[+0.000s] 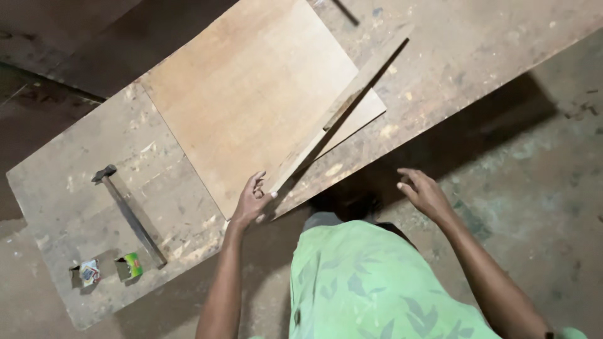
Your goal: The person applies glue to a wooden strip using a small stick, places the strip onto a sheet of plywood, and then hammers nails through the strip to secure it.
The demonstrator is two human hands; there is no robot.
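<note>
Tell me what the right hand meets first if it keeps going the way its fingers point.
Probably the workbench edge, then the wooden strip held by the left hand. The right hand is open, and depth is unclear.

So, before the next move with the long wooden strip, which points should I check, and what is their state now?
1. Left hand holds the near end of the wooden strip: ok.
2. Right hand is free, open, off the bench: ok.
3. Strip lies over the plywood sheet; flat or tilted: cannot tell.
4. Hammer lies apart from the strip: ok.
5. Two small boxes sit near the workbench edge: ok.
</note>
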